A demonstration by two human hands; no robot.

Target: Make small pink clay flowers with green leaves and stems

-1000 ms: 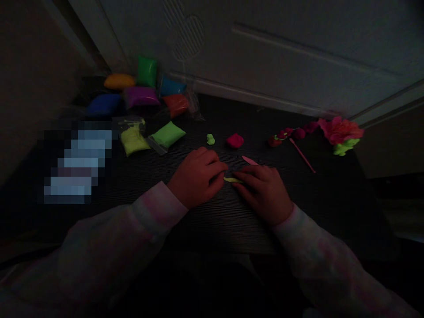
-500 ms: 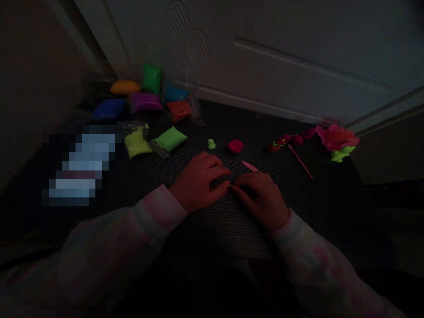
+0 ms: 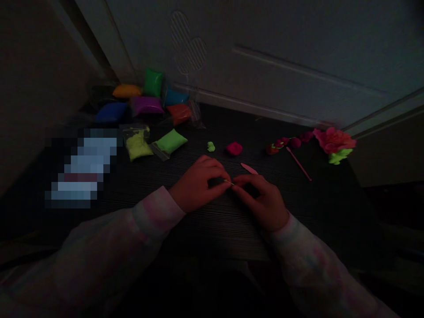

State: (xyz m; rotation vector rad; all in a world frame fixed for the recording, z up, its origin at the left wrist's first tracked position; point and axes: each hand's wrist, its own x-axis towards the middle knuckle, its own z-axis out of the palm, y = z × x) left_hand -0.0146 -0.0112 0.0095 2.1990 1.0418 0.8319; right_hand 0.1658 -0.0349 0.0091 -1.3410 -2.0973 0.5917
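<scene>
Pinching a thin yellow strip [image 3: 229,181] between my fingertips, I have my left hand [image 3: 198,184] and right hand [image 3: 265,198] both closed in a light grip on it. It looks pale, narrow and slightly slanted, partly hidden by my fingers. It is over the dark worktop [image 3: 212,234], nearer me than the pink blade [image 3: 249,168] and red lump [image 3: 234,149]; whether it touches down, I cannot tell.

Both our hands are in close now, left [image 3: 200,183] and right [image 3: 265,201], thumbs and forefingers pinched and nearly meeting, knuckles up, fingers curled, our sleeved forearms angling in from either side.
</scene>
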